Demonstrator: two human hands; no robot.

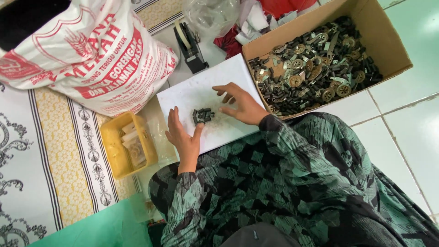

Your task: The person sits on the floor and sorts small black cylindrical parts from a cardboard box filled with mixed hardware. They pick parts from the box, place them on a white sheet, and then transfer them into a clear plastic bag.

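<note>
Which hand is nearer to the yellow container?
The left hand. It lies on the white board's edge, just right of the yellow container. The right hand is further right, beside the cardboard box.

The white sack [87, 50] is cut off by the top and left edges. The cardboard box [393, 50] loses its far corner past the top edge. The small black pieces [203, 115] on the white board [183, 98] are too small to tell apart. The right hand [242, 106] hides part of the board's edge. The contents of the yellow tub [109, 146] are blurred.
</note>
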